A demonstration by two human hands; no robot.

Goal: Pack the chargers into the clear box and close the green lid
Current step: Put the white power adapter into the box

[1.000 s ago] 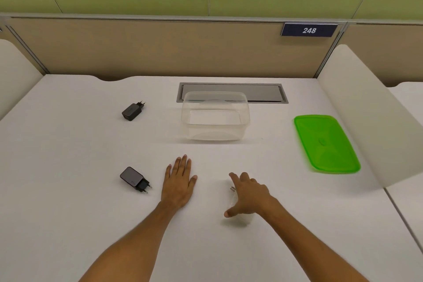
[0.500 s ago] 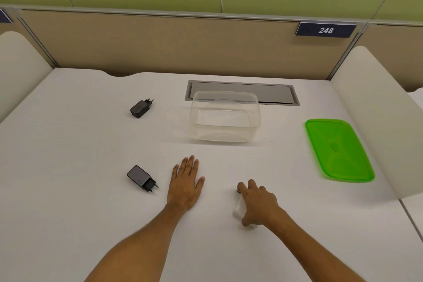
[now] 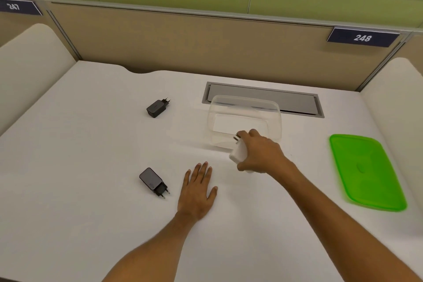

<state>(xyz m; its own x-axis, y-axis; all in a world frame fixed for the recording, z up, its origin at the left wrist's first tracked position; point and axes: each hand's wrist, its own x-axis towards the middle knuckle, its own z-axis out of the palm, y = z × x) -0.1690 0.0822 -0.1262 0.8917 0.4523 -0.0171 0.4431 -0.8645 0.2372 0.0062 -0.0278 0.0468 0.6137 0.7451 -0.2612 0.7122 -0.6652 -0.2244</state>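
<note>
Chargers come first: we grasp the white plastic charger (image 3: 238,151) in our right hand (image 3: 259,153), at the clear plastic box's (image 3: 245,121) near wall, ready to drop in. Our left hand (image 3: 198,192) rests flat and released on the white bench (image 3: 80,190), likely steadying us.

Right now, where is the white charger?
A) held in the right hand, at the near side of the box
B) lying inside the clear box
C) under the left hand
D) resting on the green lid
A: the right hand grips the white charger at the near wall of the clear box, which is empty; the green lid is bare, and the left hand lies flat on the table.
</note>
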